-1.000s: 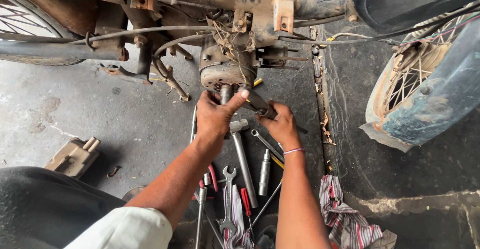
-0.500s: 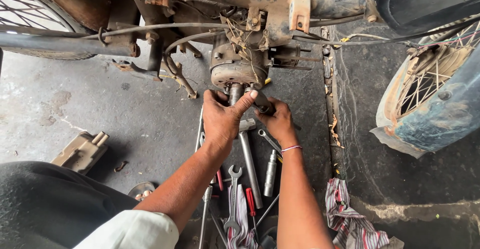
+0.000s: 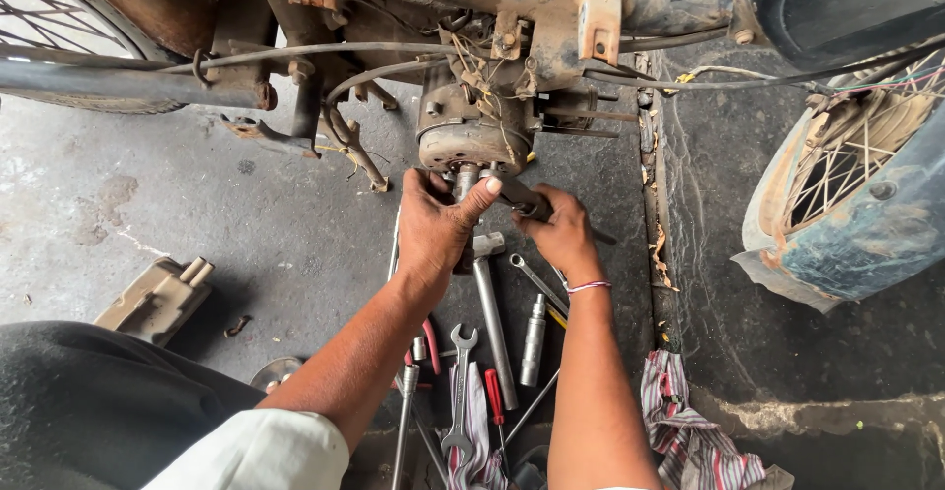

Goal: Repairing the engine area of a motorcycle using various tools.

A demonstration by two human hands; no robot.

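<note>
A rusty motorcycle engine [image 3: 471, 136] hangs under the frame, with a short shaft [image 3: 465, 181] sticking down from it. My left hand [image 3: 436, 229] is wrapped around that shaft, thumb up against the engine's base. My right hand [image 3: 559, 230] grips the dark handle of a tool [image 3: 520, 195] that reaches toward the same shaft. Below my hands a hammer [image 3: 491, 313], several spanners [image 3: 459, 382] and a socket piece [image 3: 533, 340] lie on the oily floor.
A spoked front wheel with a blue mudguard [image 3: 854, 205] stands at right, another wheel [image 3: 49, 28] at top left. A tan metal part [image 3: 156, 298] lies on the concrete at left. A striped rag [image 3: 694, 441] lies at bottom right. My dark trouser knee [image 3: 89, 401] fills the lower left.
The view has shifted so the engine and hands sit slightly right and lower. My hands stay on the shaft and tool, the left thumb now raised against the engine base.
</note>
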